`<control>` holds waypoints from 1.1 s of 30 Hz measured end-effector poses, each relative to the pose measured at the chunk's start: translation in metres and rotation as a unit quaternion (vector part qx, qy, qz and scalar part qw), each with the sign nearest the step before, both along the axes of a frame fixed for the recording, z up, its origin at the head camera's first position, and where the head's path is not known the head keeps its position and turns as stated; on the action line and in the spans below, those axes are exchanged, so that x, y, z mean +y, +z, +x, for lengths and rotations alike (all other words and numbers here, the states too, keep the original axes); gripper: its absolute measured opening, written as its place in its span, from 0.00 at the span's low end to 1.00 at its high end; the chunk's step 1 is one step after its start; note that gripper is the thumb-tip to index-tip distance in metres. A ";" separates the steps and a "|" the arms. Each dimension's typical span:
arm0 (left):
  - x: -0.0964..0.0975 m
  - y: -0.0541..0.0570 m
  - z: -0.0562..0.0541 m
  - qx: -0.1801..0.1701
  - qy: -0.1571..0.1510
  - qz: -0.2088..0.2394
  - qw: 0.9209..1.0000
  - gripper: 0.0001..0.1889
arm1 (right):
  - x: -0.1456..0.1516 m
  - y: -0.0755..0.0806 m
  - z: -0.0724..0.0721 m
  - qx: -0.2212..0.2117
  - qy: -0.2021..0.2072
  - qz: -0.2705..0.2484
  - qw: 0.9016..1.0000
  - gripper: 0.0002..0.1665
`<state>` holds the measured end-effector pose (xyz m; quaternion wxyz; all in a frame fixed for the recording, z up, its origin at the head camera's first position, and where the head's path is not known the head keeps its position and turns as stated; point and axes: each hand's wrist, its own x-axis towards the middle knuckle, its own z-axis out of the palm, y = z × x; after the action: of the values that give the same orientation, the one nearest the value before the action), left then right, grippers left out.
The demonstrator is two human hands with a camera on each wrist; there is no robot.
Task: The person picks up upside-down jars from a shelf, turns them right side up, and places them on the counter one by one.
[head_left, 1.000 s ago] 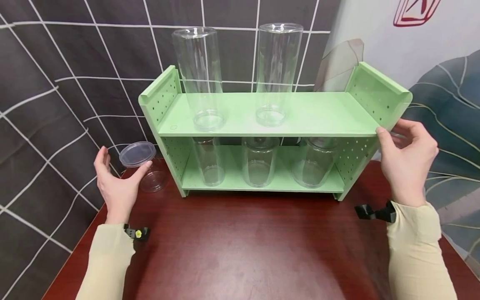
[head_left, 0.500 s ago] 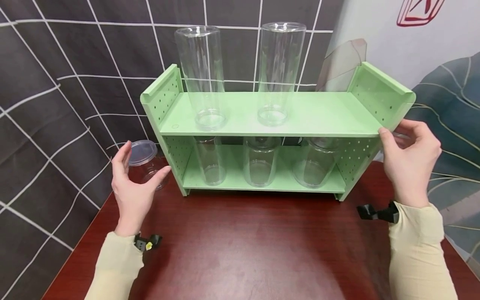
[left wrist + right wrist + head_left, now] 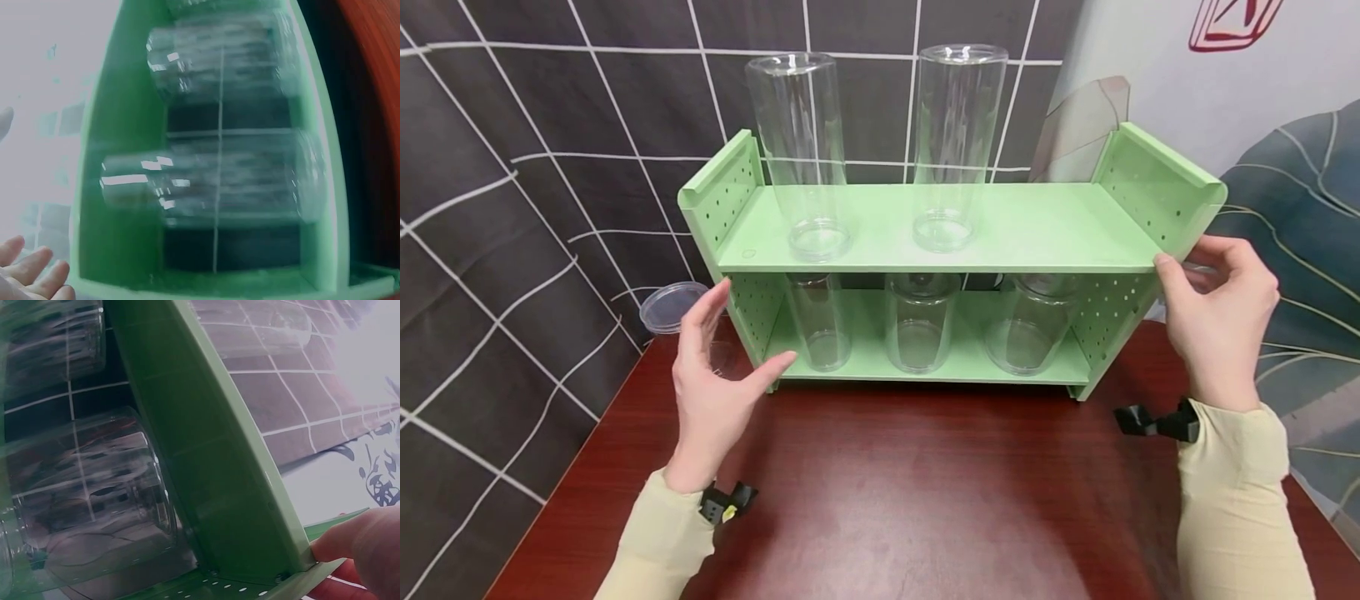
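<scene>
A green two-tier shelf (image 3: 1045, 229) stands on the table. My right hand (image 3: 1221, 321) grips its right side panel, thumb on the front edge and fingers around the outside; the right wrist view shows the thumb (image 3: 350, 540) there too. Off the shelf's lower left corner, my left hand (image 3: 715, 408) holds nothing, its thumb and fingers spread apart. Behind it, a clear jar with a round translucent lid (image 3: 672, 307) is partly hidden. Two tall clear cylinders (image 3: 805, 150) stand on the upper tier. Clear jars (image 3: 919, 337) stand in the lower tier.
The reddish-brown table (image 3: 910, 492) spreads in front of the shelf. A dark cloth with a white grid (image 3: 490, 250) hangs behind and to the left. Behind the shelf's right end stands a clear sheet-like object (image 3: 1078, 125).
My left hand has moved right and slightly nearer, away from the lidded jar and towards the shelf's lower left. The jar stays in place, and my right hand keeps its grip on the shelf.
</scene>
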<state>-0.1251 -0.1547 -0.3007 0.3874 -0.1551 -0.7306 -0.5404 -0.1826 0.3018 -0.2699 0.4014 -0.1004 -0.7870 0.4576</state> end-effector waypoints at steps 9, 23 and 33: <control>0.017 -0.008 -0.019 0.031 -0.074 -0.011 0.997 0.51 | -0.001 0.001 0.000 -0.001 -0.001 0.003 1.000 0.20; 0.081 0.054 -0.011 0.032 -0.153 -0.037 0.987 0.47 | 0.000 0.001 0.002 -0.023 -0.023 0.015 0.999 0.21; 0.110 0.065 -0.058 -0.085 -0.161 -0.055 0.982 0.48 | 0.000 0.001 0.002 -0.027 -0.027 0.031 0.999 0.21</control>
<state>-0.1836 -0.0442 -0.2357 0.2227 -0.2460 -0.7550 -0.5656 -0.1803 0.3021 -0.2685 0.3954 -0.1209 -0.8082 0.4193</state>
